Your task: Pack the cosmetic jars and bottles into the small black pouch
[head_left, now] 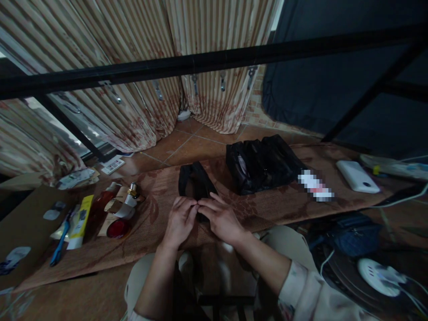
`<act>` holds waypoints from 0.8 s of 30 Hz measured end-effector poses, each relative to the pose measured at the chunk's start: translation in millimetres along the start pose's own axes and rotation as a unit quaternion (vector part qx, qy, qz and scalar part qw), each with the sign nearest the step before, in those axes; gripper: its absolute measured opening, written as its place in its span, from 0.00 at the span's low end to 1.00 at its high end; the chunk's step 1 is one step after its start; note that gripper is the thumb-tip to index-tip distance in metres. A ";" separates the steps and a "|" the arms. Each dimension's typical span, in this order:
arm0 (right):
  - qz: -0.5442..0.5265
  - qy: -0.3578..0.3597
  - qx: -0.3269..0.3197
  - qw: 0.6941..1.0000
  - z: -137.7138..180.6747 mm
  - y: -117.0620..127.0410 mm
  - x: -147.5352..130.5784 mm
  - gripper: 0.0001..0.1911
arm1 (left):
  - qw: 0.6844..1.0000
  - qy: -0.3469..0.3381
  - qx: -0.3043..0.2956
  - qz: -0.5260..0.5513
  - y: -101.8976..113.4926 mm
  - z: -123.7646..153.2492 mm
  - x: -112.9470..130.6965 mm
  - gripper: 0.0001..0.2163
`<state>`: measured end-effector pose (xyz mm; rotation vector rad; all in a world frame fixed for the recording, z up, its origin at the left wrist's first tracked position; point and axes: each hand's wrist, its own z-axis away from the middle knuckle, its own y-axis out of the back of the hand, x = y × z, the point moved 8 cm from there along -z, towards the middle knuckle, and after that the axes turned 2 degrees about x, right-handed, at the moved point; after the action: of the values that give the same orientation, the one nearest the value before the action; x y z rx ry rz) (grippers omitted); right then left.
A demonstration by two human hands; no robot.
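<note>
At frame centre, the left hand (pixel 180 220) and the right hand (pixel 221 218) meet, each grip pinching the near edge of a small black fabric pouch (pixel 195 180). It lies on the brown patterned bench (pixel 267 205).

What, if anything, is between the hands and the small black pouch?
Nothing visible. The left hand and right hand already touch the small black pouch, fingertips meeting at its near end. The larger black bag lies beyond it to the right, apart.
</note>
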<state>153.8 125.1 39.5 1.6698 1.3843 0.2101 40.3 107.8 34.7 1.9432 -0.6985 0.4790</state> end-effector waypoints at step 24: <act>0.029 -0.107 -0.102 0.989 6.4 -33.6 -3.5 0.23 | 0.999 0.028 -0.019 0.000 10.4 2.7 -7.9 0.06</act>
<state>133.7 116.7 13.1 1.5169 1.1169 0.1940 27.6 103.8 35.7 1.8876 -0.6677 0.5140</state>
